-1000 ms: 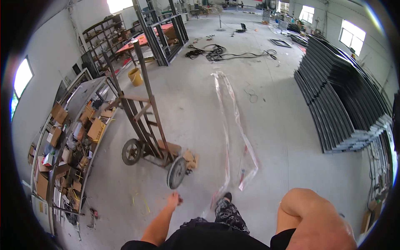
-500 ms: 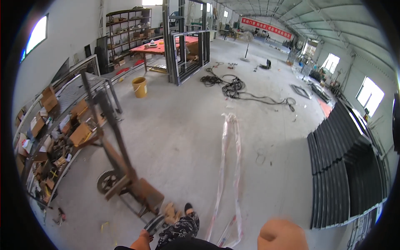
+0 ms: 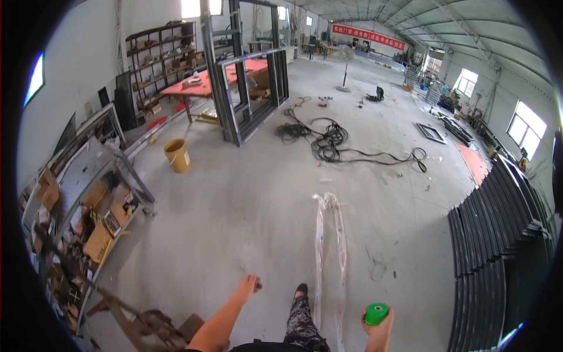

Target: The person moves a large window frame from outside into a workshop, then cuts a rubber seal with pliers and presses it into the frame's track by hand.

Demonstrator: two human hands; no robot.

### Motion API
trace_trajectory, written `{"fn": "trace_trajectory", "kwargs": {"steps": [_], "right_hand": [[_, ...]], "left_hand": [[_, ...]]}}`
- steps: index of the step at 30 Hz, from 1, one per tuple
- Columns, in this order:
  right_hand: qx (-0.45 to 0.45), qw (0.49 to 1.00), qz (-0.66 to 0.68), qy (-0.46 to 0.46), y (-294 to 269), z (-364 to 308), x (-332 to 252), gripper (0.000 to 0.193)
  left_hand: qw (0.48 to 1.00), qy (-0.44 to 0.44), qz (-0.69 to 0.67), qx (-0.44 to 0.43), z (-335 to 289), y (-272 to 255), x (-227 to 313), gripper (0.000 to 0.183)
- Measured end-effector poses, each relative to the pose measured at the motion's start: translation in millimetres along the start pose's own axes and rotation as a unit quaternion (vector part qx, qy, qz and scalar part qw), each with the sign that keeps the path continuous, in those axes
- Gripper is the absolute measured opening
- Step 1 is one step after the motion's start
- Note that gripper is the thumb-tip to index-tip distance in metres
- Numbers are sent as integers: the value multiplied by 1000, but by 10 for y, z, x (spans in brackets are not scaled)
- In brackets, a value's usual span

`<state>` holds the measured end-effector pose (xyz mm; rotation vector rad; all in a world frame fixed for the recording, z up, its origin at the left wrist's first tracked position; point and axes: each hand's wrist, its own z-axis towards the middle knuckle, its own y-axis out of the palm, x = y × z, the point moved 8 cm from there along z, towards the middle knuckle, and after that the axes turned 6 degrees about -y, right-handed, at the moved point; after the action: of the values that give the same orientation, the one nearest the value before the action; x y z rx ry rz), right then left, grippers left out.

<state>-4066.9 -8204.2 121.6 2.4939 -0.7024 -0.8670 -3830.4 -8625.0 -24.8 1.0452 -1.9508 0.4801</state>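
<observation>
My right hand (image 3: 382,335) is closed around a green roll (image 3: 376,314) with a small hole in the middle of its top, low on the right. My left hand (image 3: 248,287) is out in front over the floor, its fingers curled around something small and dark that I cannot make out. One foot in a dark shoe (image 3: 301,289) is stepping forward between my hands. Just right of it, a long loop of clear plastic wrapping (image 3: 319,252) lies on the floor.
A rusty hand truck (image 3: 149,328) stands at the lower left, beside shelves of cartons (image 3: 97,243). Ahead are a yellow bucket (image 3: 177,156), upright dark frames (image 3: 231,100), a red-topped table (image 3: 199,88) and tangled black cable (image 3: 328,141). Stacked dark profiles (image 3: 481,258) line the right.
I have moved forward, so the hand truck has slid to the lower left. My left hand has swung forward away from it. The right hand has lowered, bringing the green roll into view.
</observation>
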Motion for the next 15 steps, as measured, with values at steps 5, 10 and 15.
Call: {"fn": "trace_trajectory", "kwargs": {"steps": [5, 10, 15], "right_hand": [[33, 995, 64, 69, 1687, 1679, 297, 27], [-193, 951, -181, 160, 4427, 2417, 914, 21], [-357, 816, -451, 57, 6464, 3855, 1914, 25]], "left_hand": [[950, -264, 111, 123, 849, -1168, -1092, 42], [902, -288, -132, 294, 1198, -1917, -703, 42], [860, -282, -239, 352, 2309, -1928, -303, 43]]}}
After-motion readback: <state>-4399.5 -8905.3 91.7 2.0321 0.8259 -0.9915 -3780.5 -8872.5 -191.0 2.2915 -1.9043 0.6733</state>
